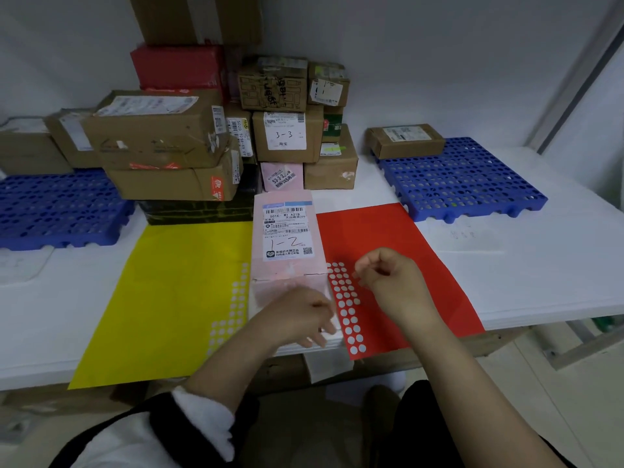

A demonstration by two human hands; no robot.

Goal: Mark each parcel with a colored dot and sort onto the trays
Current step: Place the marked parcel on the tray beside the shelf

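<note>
A pink parcel [288, 265] with a white label marked "1-2" lies on the table between a yellow sticker sheet [162, 292] and a red sticker sheet [388, 231]. My left hand [300, 319] rests at the parcel's near end, fingers loosely bent, tips down by the red sheet's left edge. My right hand [388, 282] hovers over the red sheet's peeled column of white circles, thumb and forefinger pinched together on what looks like a small red dot. One blue perforated tray [60, 204] lies at the left and another blue tray [472, 177] at the right.
A tall stack of cardboard parcels [216, 136] fills the back middle of the table. One flat brown parcel [405, 141] sits on the right tray's far corner, and other boxes [37, 146] stand behind the left tray. The table's front edge [540, 315] runs just below my hands.
</note>
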